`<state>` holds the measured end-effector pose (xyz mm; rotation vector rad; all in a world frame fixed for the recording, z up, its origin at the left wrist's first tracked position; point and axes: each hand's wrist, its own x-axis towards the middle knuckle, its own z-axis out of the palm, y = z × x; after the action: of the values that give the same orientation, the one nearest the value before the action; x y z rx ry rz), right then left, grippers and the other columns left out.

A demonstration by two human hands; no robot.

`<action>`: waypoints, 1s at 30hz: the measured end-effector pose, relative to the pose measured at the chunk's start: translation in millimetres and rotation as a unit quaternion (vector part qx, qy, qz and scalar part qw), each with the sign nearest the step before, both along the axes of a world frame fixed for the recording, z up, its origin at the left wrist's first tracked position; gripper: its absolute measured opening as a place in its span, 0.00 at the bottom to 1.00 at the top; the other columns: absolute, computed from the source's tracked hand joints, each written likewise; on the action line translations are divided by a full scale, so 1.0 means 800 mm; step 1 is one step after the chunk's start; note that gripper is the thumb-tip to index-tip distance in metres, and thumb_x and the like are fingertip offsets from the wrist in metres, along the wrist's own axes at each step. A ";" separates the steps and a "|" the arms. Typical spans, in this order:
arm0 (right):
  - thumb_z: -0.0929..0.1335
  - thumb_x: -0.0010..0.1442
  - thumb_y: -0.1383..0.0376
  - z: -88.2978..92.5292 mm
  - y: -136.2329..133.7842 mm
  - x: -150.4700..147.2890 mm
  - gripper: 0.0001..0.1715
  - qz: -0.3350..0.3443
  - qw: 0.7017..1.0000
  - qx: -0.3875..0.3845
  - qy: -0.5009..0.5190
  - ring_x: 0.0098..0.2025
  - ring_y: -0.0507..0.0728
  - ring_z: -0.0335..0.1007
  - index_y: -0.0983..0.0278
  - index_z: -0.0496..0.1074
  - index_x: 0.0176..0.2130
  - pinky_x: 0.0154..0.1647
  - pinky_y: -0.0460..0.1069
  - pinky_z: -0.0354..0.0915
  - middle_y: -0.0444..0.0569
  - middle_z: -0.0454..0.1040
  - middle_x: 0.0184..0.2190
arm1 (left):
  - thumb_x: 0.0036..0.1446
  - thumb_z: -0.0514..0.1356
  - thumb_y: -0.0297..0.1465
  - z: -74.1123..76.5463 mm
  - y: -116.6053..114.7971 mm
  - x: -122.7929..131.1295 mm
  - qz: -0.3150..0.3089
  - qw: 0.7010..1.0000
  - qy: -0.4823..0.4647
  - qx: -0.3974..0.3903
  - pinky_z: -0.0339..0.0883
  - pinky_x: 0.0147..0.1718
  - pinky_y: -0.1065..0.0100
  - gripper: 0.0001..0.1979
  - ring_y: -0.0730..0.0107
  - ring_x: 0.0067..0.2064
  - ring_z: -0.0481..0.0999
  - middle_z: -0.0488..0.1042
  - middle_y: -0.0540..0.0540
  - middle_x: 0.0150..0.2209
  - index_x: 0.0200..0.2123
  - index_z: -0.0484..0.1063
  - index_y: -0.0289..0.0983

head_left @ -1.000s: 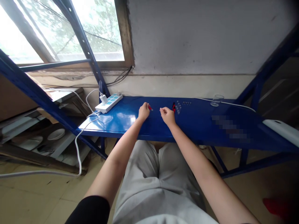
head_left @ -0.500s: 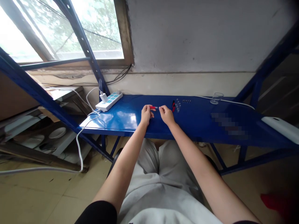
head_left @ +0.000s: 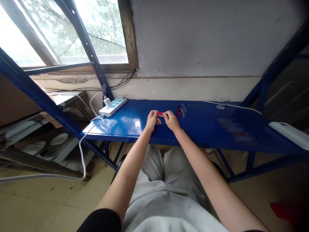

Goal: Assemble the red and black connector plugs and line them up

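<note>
Both hands meet over the middle of the blue metal shelf (head_left: 135, 124). My left hand (head_left: 152, 120) pinches one end of a small red tube-like piece (head_left: 160, 113), held level just above the surface. My right hand (head_left: 170, 119) is closed in a pinch at the piece's other end, fingertips touching it. Just right of my right hand lie more red and black small pieces (head_left: 179, 111), a cluster of tiny clear parts (head_left: 183, 110) and a short row of tiny dark parts (head_left: 192, 106).
A white power strip (head_left: 112, 106) with a plugged charger and white cable lies at the shelf's left end. A clear glass (head_left: 222, 103) stands at the back right with a white cable behind it. A white object (head_left: 289, 135) rests at the far right. Blue frame posts flank the shelf.
My hands have come together: the left hand turned the red piece level and moved right, and the right hand moved left until its fingertips reached the piece's free end.
</note>
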<state>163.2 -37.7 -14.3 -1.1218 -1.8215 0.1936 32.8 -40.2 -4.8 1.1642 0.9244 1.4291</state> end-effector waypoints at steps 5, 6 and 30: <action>0.55 0.62 0.54 0.001 0.000 0.000 0.18 0.012 1.000 0.010 0.003 0.32 0.53 0.63 0.61 0.64 0.30 0.34 0.47 0.59 0.48 0.67 0.31 | 0.61 0.48 0.37 0.001 -0.001 0.001 0.003 1.000 0.005 -0.004 0.48 0.11 0.78 0.09 0.81 0.13 0.65 0.73 0.50 0.26 0.34 0.57 0.37; 0.55 0.62 0.54 0.001 0.000 0.000 0.18 0.013 1.000 0.011 0.005 0.31 0.53 0.63 0.61 0.64 0.30 0.34 0.47 0.59 0.48 0.67 0.31 | 0.61 0.48 0.37 0.001 -0.002 0.001 0.003 1.000 0.004 -0.004 0.48 0.11 0.78 0.09 0.81 0.13 0.65 0.73 0.50 0.26 0.34 0.57 0.37; 0.56 0.62 0.53 -0.003 0.003 0.000 0.20 0.038 0.999 -0.029 0.019 0.32 0.54 0.66 0.62 0.68 0.34 0.34 0.47 0.60 0.49 0.72 0.33 | 0.61 0.49 0.38 0.007 -0.006 0.001 0.020 1.000 0.019 -0.013 0.48 0.12 0.78 0.11 0.81 0.13 0.64 0.72 0.51 0.24 0.33 0.58 0.36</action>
<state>163.4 -35.0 -16.9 -1.0825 -1.8349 0.3113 33.8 -45.1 0.6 1.1641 0.9952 1.4270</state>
